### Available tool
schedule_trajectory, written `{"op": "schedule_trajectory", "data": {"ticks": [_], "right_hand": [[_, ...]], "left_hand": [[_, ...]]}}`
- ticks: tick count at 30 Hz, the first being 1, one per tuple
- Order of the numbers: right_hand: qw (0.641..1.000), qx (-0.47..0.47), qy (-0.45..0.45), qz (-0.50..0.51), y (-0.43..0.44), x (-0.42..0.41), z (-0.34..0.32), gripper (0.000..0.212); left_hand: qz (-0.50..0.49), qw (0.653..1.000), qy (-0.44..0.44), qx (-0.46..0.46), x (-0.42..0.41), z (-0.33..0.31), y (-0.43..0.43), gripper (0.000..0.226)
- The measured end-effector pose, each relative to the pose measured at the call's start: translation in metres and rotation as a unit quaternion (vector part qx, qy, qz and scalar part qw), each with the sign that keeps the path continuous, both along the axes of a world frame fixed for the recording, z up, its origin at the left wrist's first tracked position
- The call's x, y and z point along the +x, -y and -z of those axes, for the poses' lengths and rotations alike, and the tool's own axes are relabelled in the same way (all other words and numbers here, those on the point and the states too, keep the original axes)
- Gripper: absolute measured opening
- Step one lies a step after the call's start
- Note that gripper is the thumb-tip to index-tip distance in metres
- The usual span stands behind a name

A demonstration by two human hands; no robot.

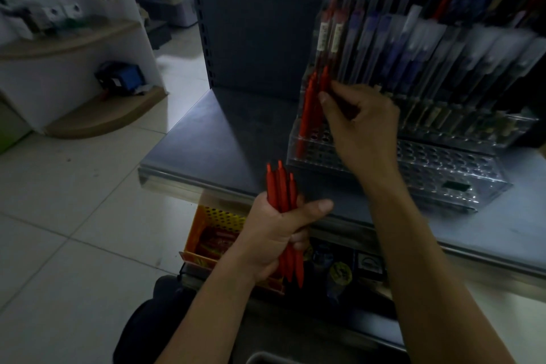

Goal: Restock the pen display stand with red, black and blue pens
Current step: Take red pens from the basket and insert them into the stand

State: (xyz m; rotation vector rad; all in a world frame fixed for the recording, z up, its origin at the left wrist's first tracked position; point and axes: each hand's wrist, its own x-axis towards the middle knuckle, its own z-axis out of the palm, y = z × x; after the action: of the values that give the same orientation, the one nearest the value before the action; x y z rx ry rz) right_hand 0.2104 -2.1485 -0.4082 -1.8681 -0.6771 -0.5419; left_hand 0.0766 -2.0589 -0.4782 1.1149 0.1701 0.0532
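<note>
A clear plastic pen display stand (428, 168) with rows of holes sits on a grey metal shelf (224, 139). Its upper tiers hold red, blue and black pens. Two red pens (308, 109) stand in the front left holes. My right hand (360, 124) pinches one of those red pens near its top, at the stand's left end. My left hand (274, 236) is below the shelf edge and grips a bundle of several red pens (282, 189), tips pointing up.
Under the shelf sits an orange perforated box (212, 227) with packaged goods beside it. A dark upright shelf panel (251, 18) stands behind the stand. White tiled floor (74, 216) lies left, with a curved white corner unit (74, 38).
</note>
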Motion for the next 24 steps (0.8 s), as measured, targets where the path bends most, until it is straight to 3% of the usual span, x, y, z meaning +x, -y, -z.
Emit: {"op": "schedule_trajectory", "data": {"ticks": [11,14,18,21,24], "right_hand": [[0.999,-0.022,-0.033,0.018,0.003,-0.002,0.003,0.014],[0.996,-0.021,-0.076,0.027,0.007,-0.004,-0.001,0.023],[0.988,-0.106,-0.116,-0.01,0.021,-0.017,-0.021,0.015],[0.944,-0.231,-0.2,-0.127,0.027,-0.029,-0.031,0.019],[0.882,-0.344,-0.228,-0.226,0.027,-0.033,-0.029,0.02]], "left_hand": [[0.001,1.0,-0.008,-0.009,-0.001,-0.003,0.002,0.042],[-0.001,1.0,-0.011,-0.008,-0.002,-0.005,0.002,0.039],[0.003,1.0,-0.02,-0.018,-0.002,-0.011,0.001,0.035],[0.0,0.999,-0.02,-0.041,-0.001,-0.011,0.002,0.032],[-0.001,1.0,-0.004,-0.013,-0.001,-0.009,0.003,0.019]]}}
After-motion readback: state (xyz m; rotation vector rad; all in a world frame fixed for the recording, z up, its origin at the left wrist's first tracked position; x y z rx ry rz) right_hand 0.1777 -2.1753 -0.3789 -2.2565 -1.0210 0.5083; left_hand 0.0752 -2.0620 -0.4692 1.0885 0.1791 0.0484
